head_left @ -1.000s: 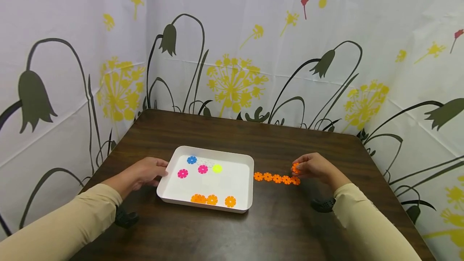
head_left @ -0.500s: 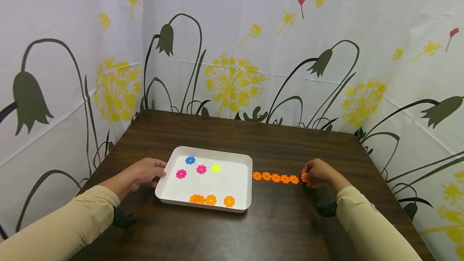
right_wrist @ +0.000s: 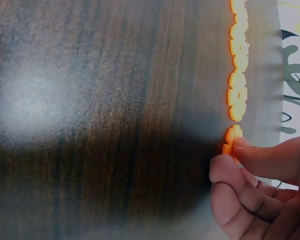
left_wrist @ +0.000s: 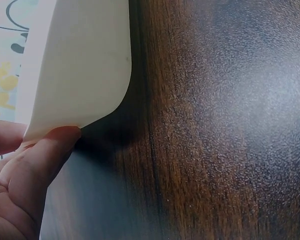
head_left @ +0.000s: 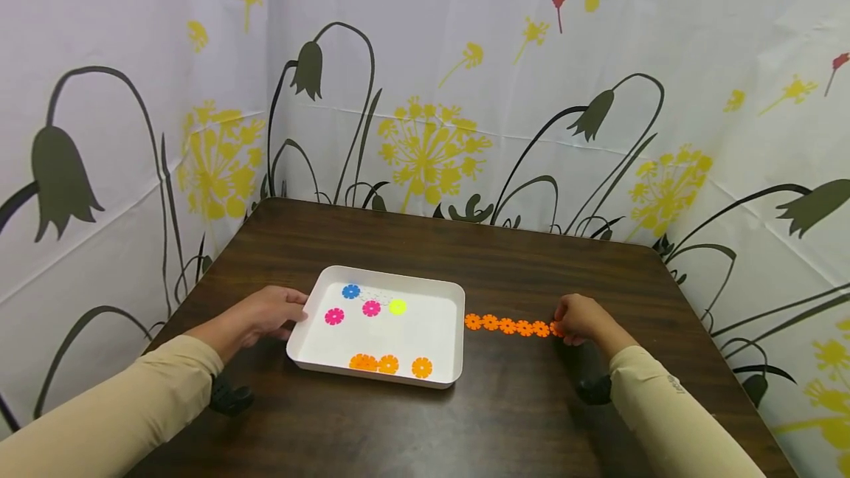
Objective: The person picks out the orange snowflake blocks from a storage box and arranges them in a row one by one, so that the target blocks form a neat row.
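My left hand [head_left: 271, 312] pinches the left wall of a shallow white tray [head_left: 378, 279]; in the left wrist view the thumb lies on the outer side near a rounded corner. Inside the tray lie a blue disc [head_left: 351, 291], two pink discs, a yellow disc [head_left: 397, 307] and several orange ones along the front wall. To the right of the tray a row of orange notched, flower-shaped discs [head_left: 508, 326] runs over the table. At the row's right end my right hand [head_left: 581, 319] pinches one more orange disc [right_wrist: 232, 140] between thumb and fingers, its edge close to the last disc.
The dark wood-grain table [head_left: 412, 434] reaches back to a white curtain [head_left: 425, 35] printed with flowers, which also hangs at both sides. Dark straps sit at both wrists, below the beige sleeves.
My right hand has lowered its orange disc from above the row's end, shifted right, and brought it down beside the last disc. The left hand stays at the tray.
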The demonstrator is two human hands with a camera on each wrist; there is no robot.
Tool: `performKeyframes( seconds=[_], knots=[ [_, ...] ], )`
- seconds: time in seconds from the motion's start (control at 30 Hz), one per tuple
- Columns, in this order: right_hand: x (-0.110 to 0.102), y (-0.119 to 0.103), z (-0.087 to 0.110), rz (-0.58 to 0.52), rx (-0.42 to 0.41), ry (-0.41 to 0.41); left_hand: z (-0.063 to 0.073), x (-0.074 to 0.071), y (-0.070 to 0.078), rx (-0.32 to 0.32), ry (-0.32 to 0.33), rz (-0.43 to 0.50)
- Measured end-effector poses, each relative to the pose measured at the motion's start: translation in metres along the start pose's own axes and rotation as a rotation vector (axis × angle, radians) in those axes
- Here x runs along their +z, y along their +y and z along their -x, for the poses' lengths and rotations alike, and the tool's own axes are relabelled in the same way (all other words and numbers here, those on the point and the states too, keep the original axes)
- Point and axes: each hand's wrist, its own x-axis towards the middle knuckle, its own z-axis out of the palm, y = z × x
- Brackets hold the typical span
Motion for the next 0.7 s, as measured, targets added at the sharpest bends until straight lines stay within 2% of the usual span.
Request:
performKeyframes(
  seconds=[0.23, 0.3, 0.37, 0.53, 0.7],
  knots=[
    [-0.006, -0.004, -0.003, -0.007, -0.045, 0.03, -0.001, 0.0, -0.001, 0.003, 0.0, 0.006],
    [-0.009, -0.008, -0.003, -0.051, -0.084, 0.047, -0.001, 0.0, -0.001, 0.002, 0.0, 0.008],
    [-0.011, -0.014, -0.002, -0.15, -0.115, 0.034, -0.001, 0.0, -0.001, 0.001, -0.001, 0.009],
    [-0.011, -0.043, -0.001, -0.424, -0.177, -0.082, 0.0, -0.001, 0.0, 0.0, 0.003, 0.007],
    [0.001, -0.081, -0.002, -0.599, -0.251, -0.233, 0.001, 0.0, -0.001, 0.012, -0.003, 0.005]
  ],
)
